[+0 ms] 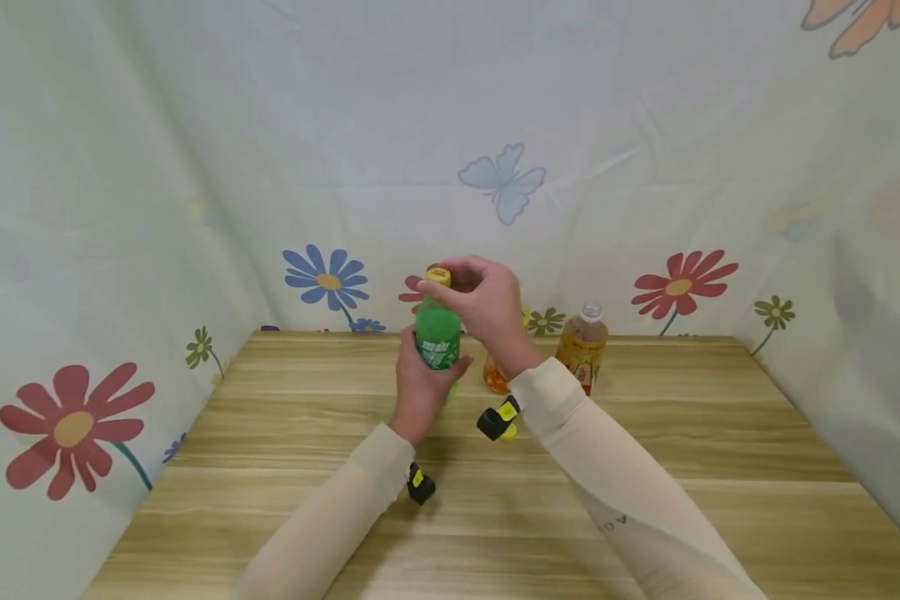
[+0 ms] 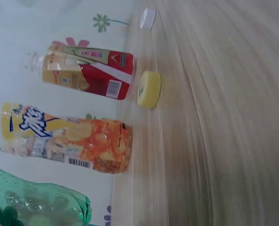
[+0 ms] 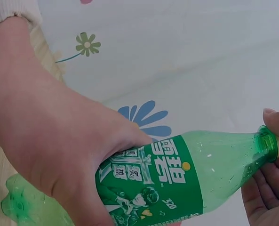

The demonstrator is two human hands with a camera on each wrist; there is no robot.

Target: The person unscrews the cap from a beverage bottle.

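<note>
Green bottle [image 1: 438, 335]: my left hand [image 1: 418, 386] is gripping its body, right hand [image 1: 486, 300] fingers pinching the yellow cap [image 1: 438, 276], not yet off.

The person wears 2 long cream sleeves [image 1: 615, 475] with ribbed cuffs, bare hands, and 1 small black camera [image 1: 498, 417] with a yellow sticker strapped under each wrist.

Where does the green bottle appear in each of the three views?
Head: green bottle at centre, gripped by the left hand, right hand on its yellow cap.
Left wrist: its base at bottom left.
Right wrist: across the middle.
Shared landmark: the floral backdrop.
</note>
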